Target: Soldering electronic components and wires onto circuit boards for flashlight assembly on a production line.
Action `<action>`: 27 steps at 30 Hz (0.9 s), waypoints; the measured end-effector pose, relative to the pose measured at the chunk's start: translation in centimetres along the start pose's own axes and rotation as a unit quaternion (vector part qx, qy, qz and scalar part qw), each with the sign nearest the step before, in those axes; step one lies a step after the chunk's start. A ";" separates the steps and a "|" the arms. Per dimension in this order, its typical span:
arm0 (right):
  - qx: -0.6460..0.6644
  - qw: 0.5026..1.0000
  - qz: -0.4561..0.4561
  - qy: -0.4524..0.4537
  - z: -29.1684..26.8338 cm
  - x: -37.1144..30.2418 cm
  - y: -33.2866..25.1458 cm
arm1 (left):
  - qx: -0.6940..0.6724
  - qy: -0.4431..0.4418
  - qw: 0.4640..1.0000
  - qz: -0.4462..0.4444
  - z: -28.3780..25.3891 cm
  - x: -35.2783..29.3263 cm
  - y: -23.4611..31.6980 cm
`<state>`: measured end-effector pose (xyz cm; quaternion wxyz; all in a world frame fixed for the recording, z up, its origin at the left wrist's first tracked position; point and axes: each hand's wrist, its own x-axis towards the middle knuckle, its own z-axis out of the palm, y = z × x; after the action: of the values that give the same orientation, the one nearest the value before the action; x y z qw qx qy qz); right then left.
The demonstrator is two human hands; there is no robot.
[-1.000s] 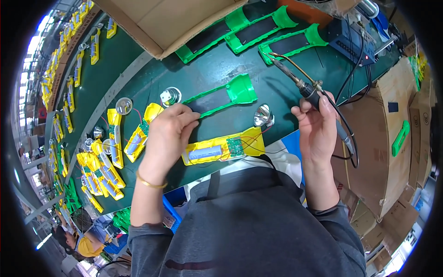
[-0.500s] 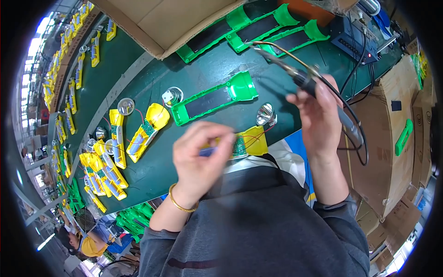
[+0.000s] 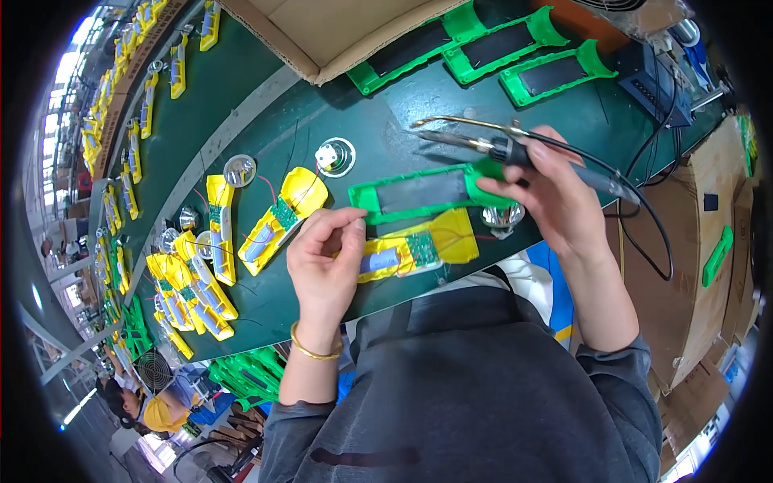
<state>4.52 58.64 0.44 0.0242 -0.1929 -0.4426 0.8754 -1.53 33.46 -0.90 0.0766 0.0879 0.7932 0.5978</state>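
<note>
My left hand (image 3: 326,253) has its thumb and forefinger pinched on the near left corner of a green plastic flashlight casing (image 3: 368,196), which has a dark panel in it. My right hand (image 3: 564,193) grips a soldering iron (image 3: 509,151) with a thin brass tube along it, tip pointing left above the casing. Fingers of that same hand reach the casing's right end. Just on the near side lies a yellow half casing (image 3: 455,233) with a blue battery (image 3: 378,262), a green circuit board (image 3: 419,249) and wires. A shiny reflector (image 3: 503,219) sits beside its right end, partly behind my fingers.
Several yellow half casings (image 3: 193,298) with batteries and reflectors lie at the left. A lamp head (image 3: 335,157) rests beyond them. Green casings (image 3: 555,74) and a cardboard box (image 3: 322,40) stand at the back. The blue soldering station (image 3: 656,84) is at far right, its cable trailing.
The green casing has shifted right and nearer to me, beside the yellow one. My left hand has moved from over the yellow casing to the green one's corner. The view has shifted slightly.
</note>
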 end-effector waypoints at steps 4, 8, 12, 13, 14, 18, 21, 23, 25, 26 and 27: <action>-0.002 1.000 -0.008 0.000 -0.3 -1.7 -0.2 | 0.107 -0.086 0.990 0.002 -0.8 1.3 0.4; -0.115 0.992 -0.043 0.032 0.4 -1.4 -0.5 | 0.199 -0.188 0.959 -0.072 -0.7 2.9 2.5; -0.222 0.974 -0.050 0.002 0.8 -1.4 -0.8 | 0.251 -0.245 0.936 0.002 -0.8 3.5 3.2; -0.250 0.967 -0.054 -0.014 0.7 -1.4 -0.8 | 0.274 -0.259 0.926 0.002 -0.7 3.6 3.4; -0.277 0.958 -0.059 -0.030 0.7 -1.5 -0.8 | 0.274 -0.260 0.926 0.000 -0.6 3.6 3.4; -0.372 0.921 -0.092 -0.072 1.5 -1.4 -1.3 | 0.309 -0.238 0.920 0.026 -0.1 3.7 3.3; -0.393 0.912 -0.091 -0.072 1.3 -1.1 -0.9 | 0.310 -0.224 0.924 0.024 0.2 3.7 3.2; -0.396 0.912 -0.071 -0.075 1.6 -1.0 -0.9 | 0.310 -0.221 0.924 0.013 0.2 3.7 3.3; -0.390 0.917 -0.025 -0.080 1.7 -0.8 -1.1 | 0.304 -0.223 0.926 -0.004 0.3 3.7 3.5; -0.390 0.917 -0.024 -0.079 1.7 -0.8 -1.1 | 0.304 -0.224 0.926 -0.004 0.3 3.6 3.5; -0.382 0.920 -0.022 -0.081 1.8 -0.7 -1.1 | 0.305 -0.226 0.925 -0.007 0.2 3.6 3.5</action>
<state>4.38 57.81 2.44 -0.0679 -0.1059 -0.7478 0.6519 -4.78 35.45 2.39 0.2270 0.2341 0.8994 0.2910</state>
